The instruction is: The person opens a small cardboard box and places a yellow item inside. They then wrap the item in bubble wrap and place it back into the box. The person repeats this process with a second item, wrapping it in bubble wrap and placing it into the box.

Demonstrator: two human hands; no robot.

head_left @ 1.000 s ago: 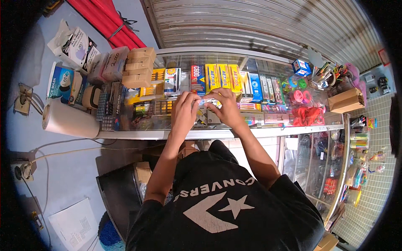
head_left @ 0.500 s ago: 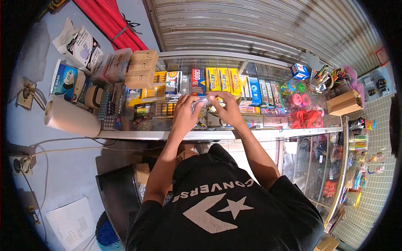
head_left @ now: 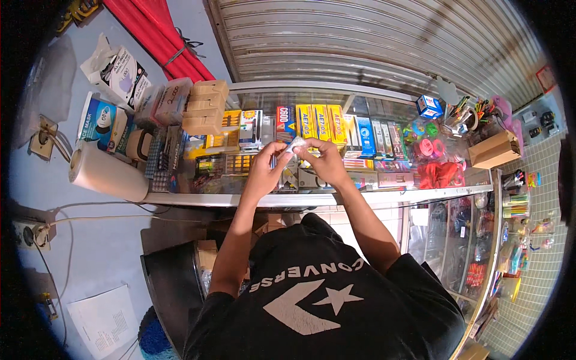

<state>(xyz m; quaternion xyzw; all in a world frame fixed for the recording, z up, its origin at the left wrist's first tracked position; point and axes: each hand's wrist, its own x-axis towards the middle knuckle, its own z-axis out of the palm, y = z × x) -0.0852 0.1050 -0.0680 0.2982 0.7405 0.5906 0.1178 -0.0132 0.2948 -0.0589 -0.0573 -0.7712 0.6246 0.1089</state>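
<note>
Above the glass display counter [head_left: 240, 199], both my hands pinch a small crinkled clear plastic packet [head_left: 296, 143] between them. My left hand [head_left: 264, 170] is closed on its left side, thumb against fingertips. My right hand [head_left: 324, 163] is closed on its right side in the same way. What lies inside the packet is too small to make out. Just beyond my fingers, yellow boxes [head_left: 321, 120] stand in a row beside a blue and red box [head_left: 285, 120].
At the left end stand a roll of white plastic [head_left: 111, 177], a face mask box [head_left: 99, 123] and stacked cardboard trays [head_left: 204, 108]. Toward the right are pink tape rolls [head_left: 429, 147], a red bow [head_left: 438, 175], a brown carton [head_left: 495, 150] and a pen holder [head_left: 462, 119].
The packet now sticks up more plainly between my fingertips, and my fingers have shifted slightly around it. The whole view has tilted a little.
</note>
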